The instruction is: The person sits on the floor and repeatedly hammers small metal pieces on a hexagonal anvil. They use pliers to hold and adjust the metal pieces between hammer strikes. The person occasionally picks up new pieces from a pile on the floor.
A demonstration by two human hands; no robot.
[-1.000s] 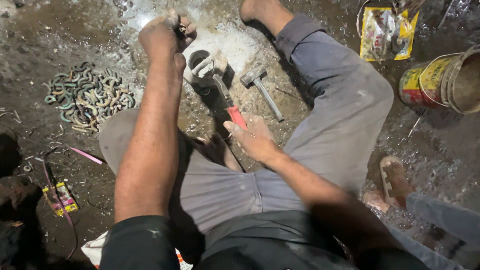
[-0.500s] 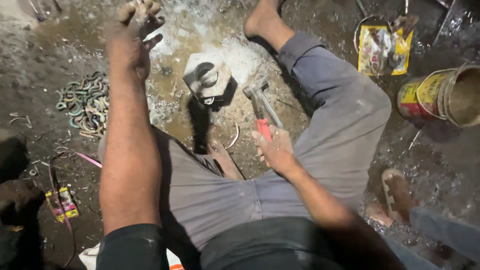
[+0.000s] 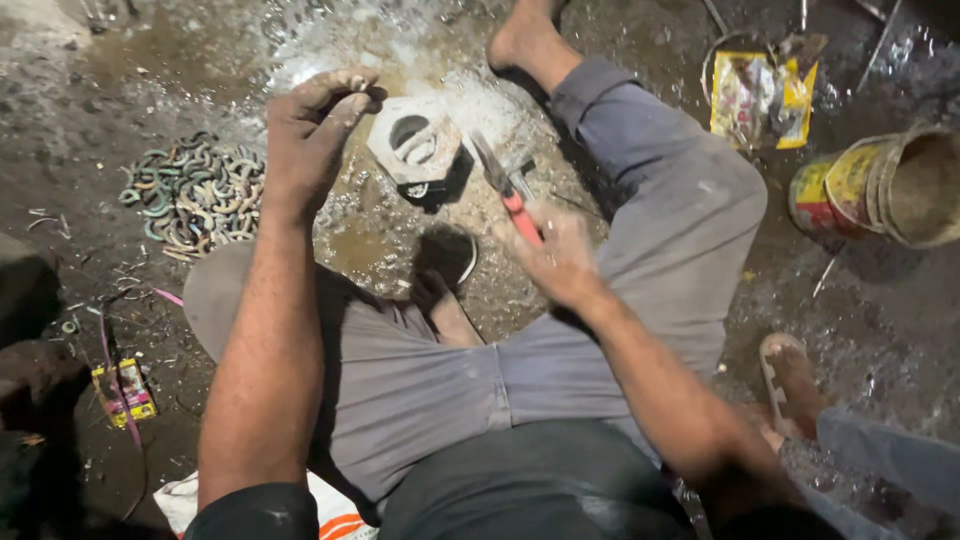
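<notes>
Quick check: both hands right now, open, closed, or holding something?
Left hand: fingers pinched together; what they grip, if anything, is too small to tell.
Right hand: closed on the red-handled hammer.

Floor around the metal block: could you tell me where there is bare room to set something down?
Bare floor lies between the ring pile and the left hand, and between the right knee and the tin. Around the block it is crowded by the hammer and right hand.
</notes>
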